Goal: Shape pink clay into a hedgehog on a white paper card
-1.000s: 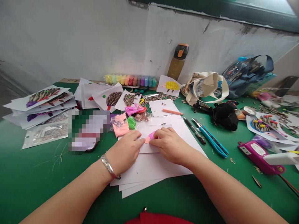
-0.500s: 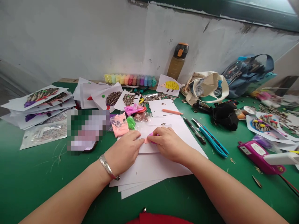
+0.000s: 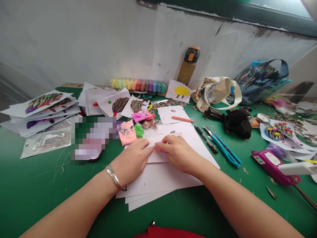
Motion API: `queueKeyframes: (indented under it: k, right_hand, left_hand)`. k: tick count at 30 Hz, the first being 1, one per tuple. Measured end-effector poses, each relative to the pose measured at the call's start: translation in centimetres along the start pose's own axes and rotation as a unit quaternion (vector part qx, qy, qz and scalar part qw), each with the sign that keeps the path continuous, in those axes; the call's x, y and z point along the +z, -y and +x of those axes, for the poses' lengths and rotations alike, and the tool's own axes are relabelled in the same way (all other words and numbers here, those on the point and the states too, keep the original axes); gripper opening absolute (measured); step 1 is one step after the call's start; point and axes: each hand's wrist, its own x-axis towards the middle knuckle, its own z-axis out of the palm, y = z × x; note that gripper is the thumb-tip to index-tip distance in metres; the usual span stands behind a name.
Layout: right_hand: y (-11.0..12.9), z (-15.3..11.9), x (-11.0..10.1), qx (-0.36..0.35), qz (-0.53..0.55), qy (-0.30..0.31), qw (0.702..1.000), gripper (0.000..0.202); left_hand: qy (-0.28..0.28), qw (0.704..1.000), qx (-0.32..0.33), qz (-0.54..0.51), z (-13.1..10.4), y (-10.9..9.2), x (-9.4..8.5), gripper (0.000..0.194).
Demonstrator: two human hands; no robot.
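Observation:
On a white paper sheet (image 3: 158, 175) lies a small flat piece of pink and purple clay (image 3: 156, 149). My left hand (image 3: 133, 158), with a silver bracelet at its wrist, rests on the sheet, its fingers together and their tips at the clay's left edge. From the right, my right hand (image 3: 179, 152) presses the clay with its fingers bent together; they cover part of it. Just beyond my left hand are a bag of peach clay (image 3: 127, 133) and a lump of green clay (image 3: 139, 130). An orange stick (image 3: 182, 119) lies on a smaller paper behind.
A pen (image 3: 206, 138) and a blue cutter (image 3: 224, 147) lie right of the paper. Seed pictures (image 3: 44, 102) are piled at the left. A bottle (image 3: 189, 66), a cloth bag (image 3: 218, 92) and a magenta glue gun (image 3: 276, 167) stand or lie farther out.
My right fingertips have shifted very slightly at the clay. The left hand looks the same, and the view has moved slightly.

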Motion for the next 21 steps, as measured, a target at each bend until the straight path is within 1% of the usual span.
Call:
queueKeyframes:
  k: [5, 10, 14, 21]
  right_hand:
    - [-0.1, 0.5, 0.6, -0.021, -0.061, -0.010, 0.998, 0.034]
    - [0.4, 0.3, 0.0, -0.018, -0.085, 0.008, 0.996, 0.032]
    - [0.8, -0.2, -0.5, -0.016, -0.088, 0.024, 0.996, 0.034]
    - [1.0, -0.8, -0.3, -0.033, -0.096, 0.021, 0.995, 0.039]
  left_hand:
    - [-0.003, 1.000, -0.003, -0.004, 0.0, 0.0, 0.0, 0.029]
    - [0.006, 1.000, -0.003, -0.006, 0.0, -0.1, 0.0, 0.030]
    - [-0.003, 1.000, 0.001, -0.003, 0.0, 0.0, 0.1, 0.032]
    - [-0.019, 1.000, 0.009, 0.001, -0.1, 0.2, 0.2, 0.031]
